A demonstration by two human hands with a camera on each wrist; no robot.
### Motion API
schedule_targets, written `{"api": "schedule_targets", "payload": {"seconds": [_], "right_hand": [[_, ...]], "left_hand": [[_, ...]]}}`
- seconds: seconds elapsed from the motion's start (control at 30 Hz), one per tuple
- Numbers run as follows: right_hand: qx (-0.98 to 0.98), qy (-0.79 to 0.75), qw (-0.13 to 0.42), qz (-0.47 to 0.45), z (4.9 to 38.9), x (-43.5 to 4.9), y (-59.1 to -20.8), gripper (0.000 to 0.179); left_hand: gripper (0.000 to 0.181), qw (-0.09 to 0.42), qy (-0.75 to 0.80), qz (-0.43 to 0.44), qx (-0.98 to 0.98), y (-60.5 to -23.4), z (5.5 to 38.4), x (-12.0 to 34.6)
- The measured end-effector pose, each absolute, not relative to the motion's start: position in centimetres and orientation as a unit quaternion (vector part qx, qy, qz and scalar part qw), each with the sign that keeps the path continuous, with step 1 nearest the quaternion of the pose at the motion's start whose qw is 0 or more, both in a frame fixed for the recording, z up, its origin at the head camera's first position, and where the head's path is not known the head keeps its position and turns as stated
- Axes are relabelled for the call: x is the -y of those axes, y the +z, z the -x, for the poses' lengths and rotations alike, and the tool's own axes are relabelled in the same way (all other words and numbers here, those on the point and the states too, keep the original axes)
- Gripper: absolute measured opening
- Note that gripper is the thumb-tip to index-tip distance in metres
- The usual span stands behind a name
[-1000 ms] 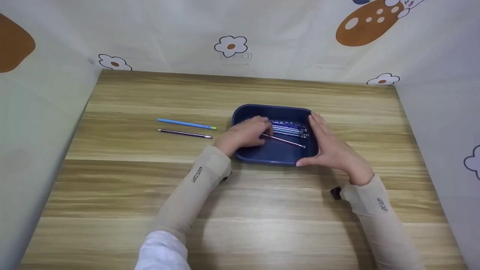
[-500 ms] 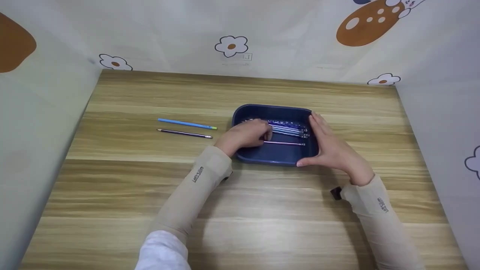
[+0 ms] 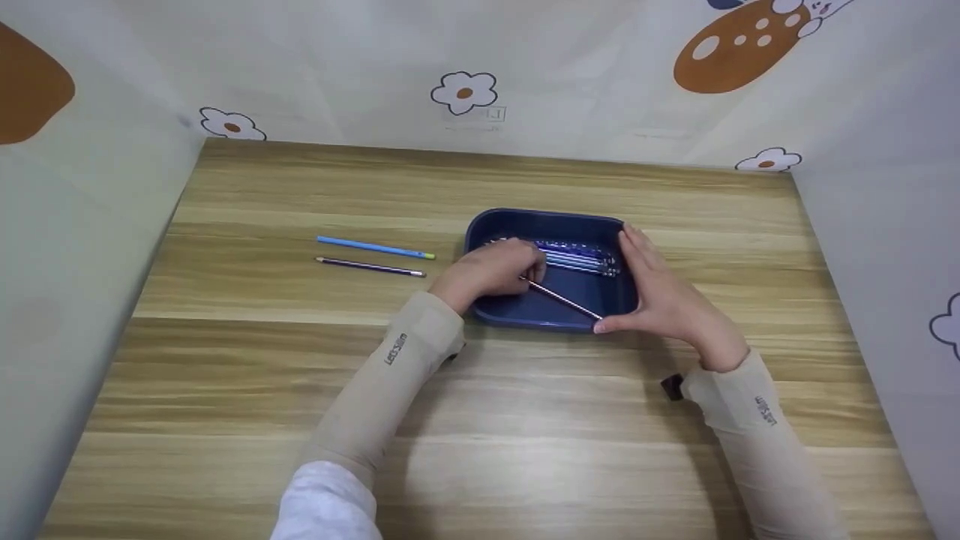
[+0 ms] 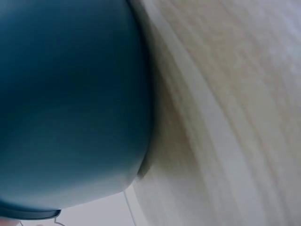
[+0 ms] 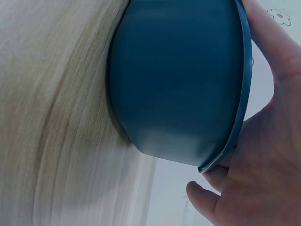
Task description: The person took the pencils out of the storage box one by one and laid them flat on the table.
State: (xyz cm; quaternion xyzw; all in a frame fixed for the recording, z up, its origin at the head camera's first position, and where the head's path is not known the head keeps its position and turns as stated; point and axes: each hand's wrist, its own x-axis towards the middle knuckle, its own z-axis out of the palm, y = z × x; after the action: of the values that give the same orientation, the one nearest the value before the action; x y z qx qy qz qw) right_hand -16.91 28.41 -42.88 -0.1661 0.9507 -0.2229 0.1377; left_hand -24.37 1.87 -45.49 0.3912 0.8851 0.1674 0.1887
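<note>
A dark blue rectangular box (image 3: 540, 325) stands on the table. My left hand (image 3: 495, 266) reaches over its left side, fingers curled inside, and holds a dark, shiny pencil (image 3: 562, 298) slanting toward the front right corner. The fingertips are largely hidden. Several shiny blue and purple pencils (image 3: 577, 262) lie side by side along the back of the box. My right hand (image 3: 667, 300) grips the right end, thumb at the front corner and fingers at the back corner. The right wrist view shows its fingers at the rim; only the outer wall (image 4: 70, 103) fills the left wrist view.
Left of the box, a blue pencil (image 3: 375, 247) with a green end and a dark purple pencil (image 3: 371, 267) lie roughly parallel on the wooden table (image 3: 525, 420). Pale sheeting printed with flowers (image 3: 463, 93) encloses the back and sides.
The pencil in my left hand has swung, first to nearly level, then with its far end toward the front right corner. My right hand stays on the box.
</note>
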Motion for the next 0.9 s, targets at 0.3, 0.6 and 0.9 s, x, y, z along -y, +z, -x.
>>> {"api": "schedule_targets", "payload": {"seconds": [0.3,0.6,0.9], "right_hand": [[-0.950,-0.226,0.138,0.167,17.0,-28.4,-42.9,0.137],[-0.950,-0.224,0.141,0.164,16.9,-28.4,-43.0,0.137],[-0.950,-0.229,0.141,0.161,16.9,-28.5,-42.9,0.138]], "left_hand": [[0.013,0.187,0.207,-0.402,-0.872,-45.2,24.2,-1.8],[0.013,0.184,0.252,-0.390,-0.866,-44.4,24.0,-1.6],[0.013,0.126,0.281,-0.399,-0.864,-41.7,23.5,0.1]]}}
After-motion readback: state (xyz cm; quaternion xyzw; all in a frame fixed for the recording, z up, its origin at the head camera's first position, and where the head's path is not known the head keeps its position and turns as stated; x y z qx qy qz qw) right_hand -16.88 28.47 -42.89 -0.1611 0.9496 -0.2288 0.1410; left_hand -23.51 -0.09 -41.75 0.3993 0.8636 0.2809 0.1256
